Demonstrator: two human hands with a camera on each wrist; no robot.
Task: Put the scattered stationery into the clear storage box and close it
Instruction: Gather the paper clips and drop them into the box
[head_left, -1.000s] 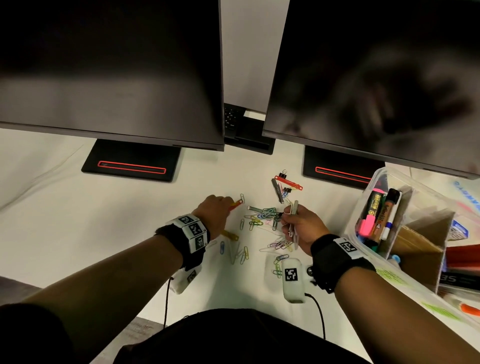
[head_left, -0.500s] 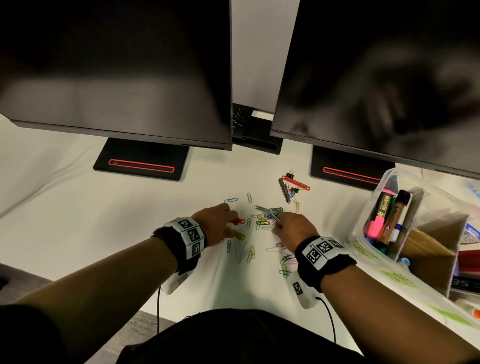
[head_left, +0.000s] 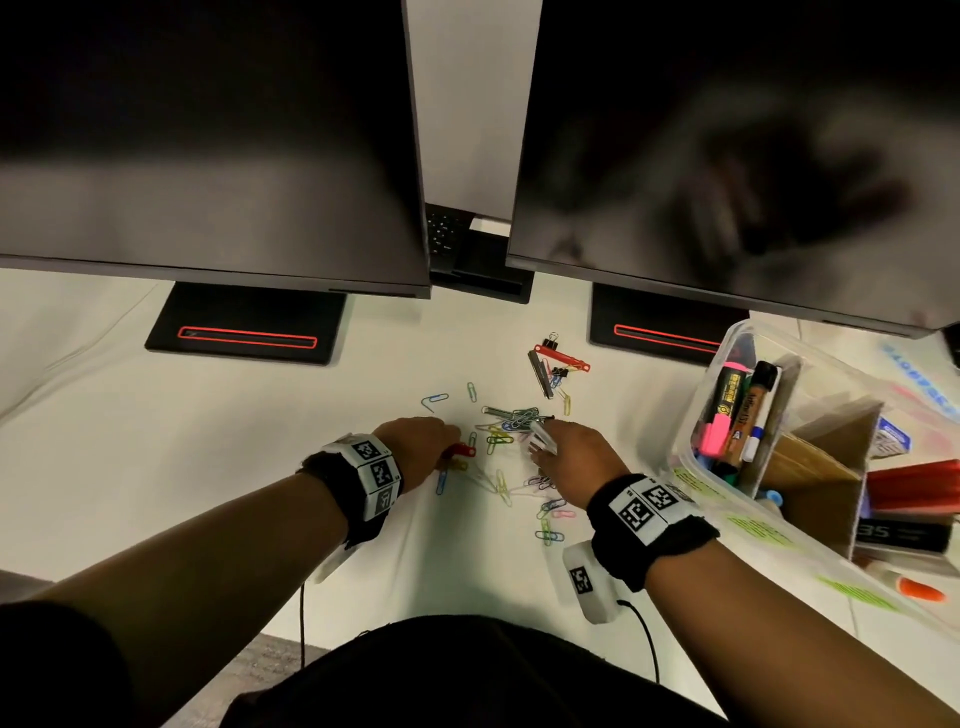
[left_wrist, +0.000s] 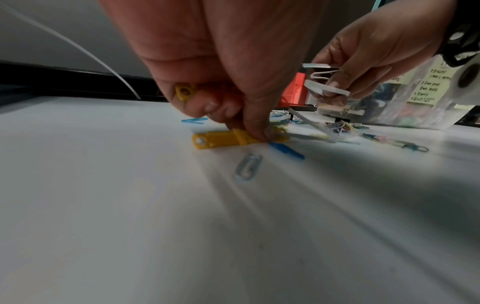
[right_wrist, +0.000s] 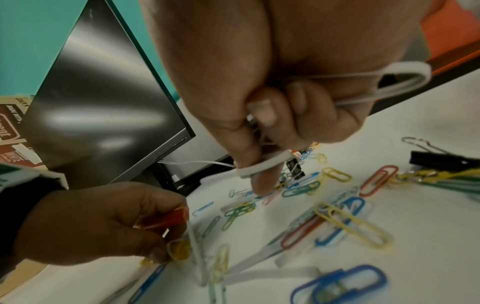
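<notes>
Several coloured paper clips (head_left: 500, 440) lie scattered on the white desk between my hands. My left hand (head_left: 451, 442) grips a red plastic fastener (head_left: 461, 450) and a yellow one (left_wrist: 184, 93) in its curled fingers. Its fingertips also pinch another yellow fastener (left_wrist: 221, 140) that lies on the desk. My right hand (head_left: 540, 437), palm down over the pile, holds several white fasteners (right_wrist: 262, 164) in curled fingers. The clear storage box (head_left: 737, 328) stands open at the right with markers (head_left: 748, 410) inside.
Black binder clips and a long red fastener (head_left: 563, 358) lie beyond the pile. Two monitors (head_left: 208, 145) overhang the desk on black bases (head_left: 244, 325). A clear panel with green labels (head_left: 753, 530) lies in front of the box. Cardboard dividers (head_left: 821, 447) stand inside the box.
My left hand drew back from the far clips to the yellow fastener on the desk. My right hand turned palm down and dropped onto the clip pile, still holding the white fasteners.
</notes>
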